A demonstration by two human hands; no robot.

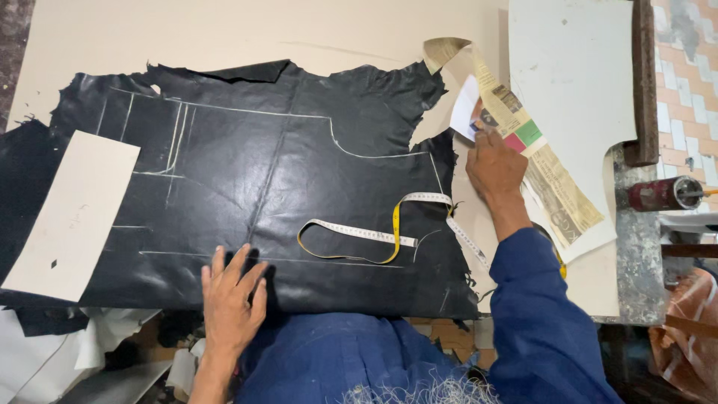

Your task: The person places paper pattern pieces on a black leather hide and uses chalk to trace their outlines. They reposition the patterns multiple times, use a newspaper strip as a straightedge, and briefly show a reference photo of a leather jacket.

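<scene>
Left hand [230, 299]: I see it flat, fingers spread, pressing black leather hide [247, 187] at 6 o'clock edge, gripping nothing.
Right hand [493, 166]: at 3 o'clock, fingertips on white card [465, 107]; grip unclear.
Paper strip [538, 164]: long axis 11-to-5, nearer right hand.

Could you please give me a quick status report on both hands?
Left hand flat on black leather. Right hand on newspaper pattern. Measuring tape lies loose between.
</scene>
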